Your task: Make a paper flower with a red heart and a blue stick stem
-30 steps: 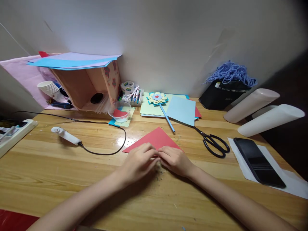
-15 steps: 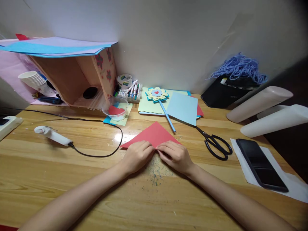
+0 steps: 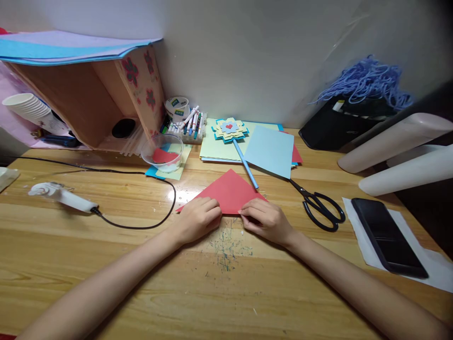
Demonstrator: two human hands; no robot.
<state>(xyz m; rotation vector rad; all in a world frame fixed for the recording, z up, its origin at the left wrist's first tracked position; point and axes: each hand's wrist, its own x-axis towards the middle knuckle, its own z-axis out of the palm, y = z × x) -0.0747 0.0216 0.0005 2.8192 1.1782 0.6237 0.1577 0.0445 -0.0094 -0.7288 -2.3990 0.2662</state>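
Note:
A red paper [image 3: 230, 191], folded into a triangle, lies on the wooden table with its point toward the wall. My left hand [image 3: 198, 219] presses on the left part of its near folded edge, fingers together. On the right part of that edge, my right hand [image 3: 267, 221] has its fingers closed on the paper. Between the hands a short stretch of the fold shows. Just beyond the paper, a paper flower [image 3: 230, 130] with a red heart and a blue stem [image 3: 246, 165] rests on stacked coloured sheets [image 3: 219, 148].
Black scissors [image 3: 322, 210] and a phone [image 3: 389, 236] lie to the right. A hot glue gun [image 3: 67, 196] with a black cord lies left. Behind are a plastic bowl [image 3: 163, 153], markers [image 3: 191, 123], a cardboard box [image 3: 141, 99] and white rolls [image 3: 396, 141].
My hands have moved apart along the near edge of the red paper, the left one leftward and the right one rightward. The camera view has shifted slightly.

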